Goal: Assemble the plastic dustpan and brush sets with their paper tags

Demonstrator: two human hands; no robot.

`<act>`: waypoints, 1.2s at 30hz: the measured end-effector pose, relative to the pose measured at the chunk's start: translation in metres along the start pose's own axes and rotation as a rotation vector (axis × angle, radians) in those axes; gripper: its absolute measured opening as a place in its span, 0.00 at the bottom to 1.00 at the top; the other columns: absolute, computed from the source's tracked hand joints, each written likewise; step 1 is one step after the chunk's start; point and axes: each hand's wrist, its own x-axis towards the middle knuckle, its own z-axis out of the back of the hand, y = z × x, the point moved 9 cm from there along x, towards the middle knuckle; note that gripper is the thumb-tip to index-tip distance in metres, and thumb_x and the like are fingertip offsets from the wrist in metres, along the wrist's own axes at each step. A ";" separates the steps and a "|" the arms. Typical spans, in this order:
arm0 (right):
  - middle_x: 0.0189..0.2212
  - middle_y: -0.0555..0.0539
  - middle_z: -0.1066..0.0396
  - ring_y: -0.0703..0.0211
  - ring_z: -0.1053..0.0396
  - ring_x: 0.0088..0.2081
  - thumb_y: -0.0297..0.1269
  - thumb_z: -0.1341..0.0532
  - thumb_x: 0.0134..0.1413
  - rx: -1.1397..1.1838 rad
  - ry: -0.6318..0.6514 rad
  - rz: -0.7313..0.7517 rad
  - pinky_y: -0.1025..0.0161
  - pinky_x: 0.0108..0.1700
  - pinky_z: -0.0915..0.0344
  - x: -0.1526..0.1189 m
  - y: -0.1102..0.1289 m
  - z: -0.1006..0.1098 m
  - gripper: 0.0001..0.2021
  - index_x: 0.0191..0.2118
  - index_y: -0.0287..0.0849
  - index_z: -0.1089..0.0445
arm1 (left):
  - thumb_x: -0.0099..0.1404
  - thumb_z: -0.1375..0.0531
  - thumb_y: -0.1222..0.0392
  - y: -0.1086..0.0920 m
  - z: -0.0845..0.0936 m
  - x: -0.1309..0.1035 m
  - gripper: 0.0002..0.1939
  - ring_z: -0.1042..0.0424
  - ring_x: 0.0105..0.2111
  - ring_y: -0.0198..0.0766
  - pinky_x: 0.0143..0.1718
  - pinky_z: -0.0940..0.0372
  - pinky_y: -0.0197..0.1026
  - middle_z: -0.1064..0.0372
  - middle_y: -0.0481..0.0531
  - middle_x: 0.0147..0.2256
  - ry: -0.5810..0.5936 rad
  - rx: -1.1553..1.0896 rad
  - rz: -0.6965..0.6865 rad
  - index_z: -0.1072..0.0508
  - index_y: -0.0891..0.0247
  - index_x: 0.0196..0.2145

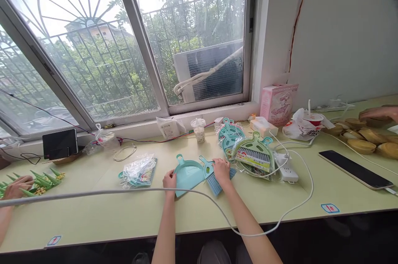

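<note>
A teal dustpan [189,174] lies on the table in front of me, its looped handle pointing toward the window. My left hand [169,181] grips its left edge, fingers closed on the rim. Just right of the pan, touching or nearly touching it, is a small teal brush [214,181] with blue bristles fanned toward the front. My right hand [222,170] rests over the upper right part of the brush; what its fingertips hold is partly hidden. Left of the pan lies a plastic-wrapped teal set [139,171]. Behind the brush, several wrapped dustpan-and-brush sets [253,154] are piled up.
A white cable [214,204] loops across the front, above my forearms. A power strip [287,169] and a phone [356,168] lie to the right. A cup [199,130] stands behind. Other people's hands [18,187] are at the far left and far right.
</note>
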 end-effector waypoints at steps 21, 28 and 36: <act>0.51 0.41 0.31 0.49 0.33 0.51 0.45 0.34 0.52 0.597 -0.189 0.125 0.54 0.51 0.36 -0.016 0.039 0.010 0.20 0.50 0.44 0.29 | 0.55 0.33 0.45 -0.063 -0.042 -0.035 0.28 0.27 0.45 0.48 0.46 0.33 0.44 0.25 0.59 0.45 0.517 -0.651 -0.149 0.25 0.65 0.49; 0.27 0.46 0.24 0.53 0.28 0.33 0.54 0.34 0.42 0.983 0.240 -0.018 0.61 0.37 0.33 -0.002 0.031 -0.037 0.21 0.31 0.38 0.22 | 0.55 0.33 0.44 -0.068 -0.036 -0.039 0.29 0.27 0.47 0.49 0.48 0.33 0.45 0.26 0.60 0.48 0.499 -0.670 -0.113 0.24 0.64 0.49; 0.26 0.46 0.24 0.53 0.28 0.30 0.53 0.33 0.40 0.922 0.143 -0.118 0.62 0.32 0.33 -0.009 0.026 -0.029 0.18 0.31 0.41 0.20 | 0.52 0.31 0.45 -0.070 -0.031 -0.037 0.28 0.26 0.42 0.48 0.43 0.32 0.43 0.23 0.59 0.42 0.425 -0.635 -0.140 0.22 0.66 0.45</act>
